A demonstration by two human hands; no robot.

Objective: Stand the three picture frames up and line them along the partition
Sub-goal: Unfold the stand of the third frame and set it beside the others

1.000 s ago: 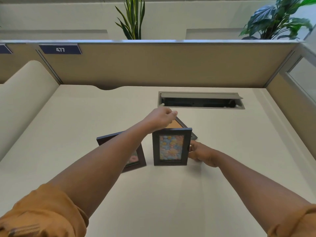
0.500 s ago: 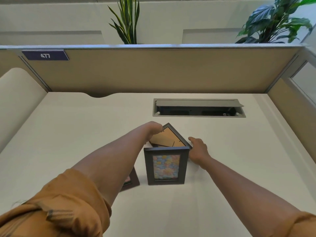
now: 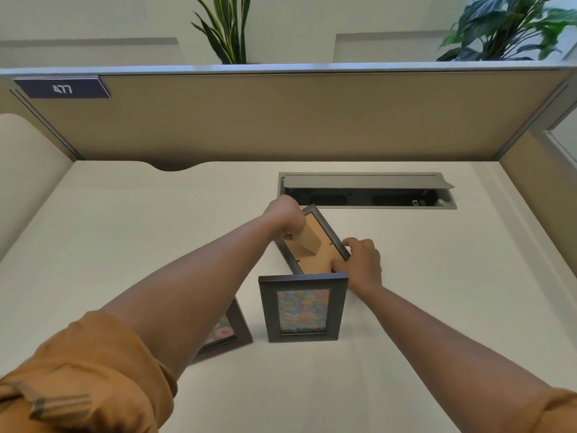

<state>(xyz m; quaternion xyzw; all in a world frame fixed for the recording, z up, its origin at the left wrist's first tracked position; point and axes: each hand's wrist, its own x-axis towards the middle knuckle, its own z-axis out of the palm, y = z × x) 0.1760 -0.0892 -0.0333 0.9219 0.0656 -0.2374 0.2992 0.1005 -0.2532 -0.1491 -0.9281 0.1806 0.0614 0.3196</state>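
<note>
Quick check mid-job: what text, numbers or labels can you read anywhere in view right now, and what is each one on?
"477": white digits on the dark blue nameplate at the top left of the partition.
Cable box in the desk: small marks inside, too small to read.
Standing frame, flat frame and face-down frame: pictures or plain backing only, no readable text.

Matt desk (image 3: 125,245), cardboard-backed frame (image 3: 315,242)
</note>
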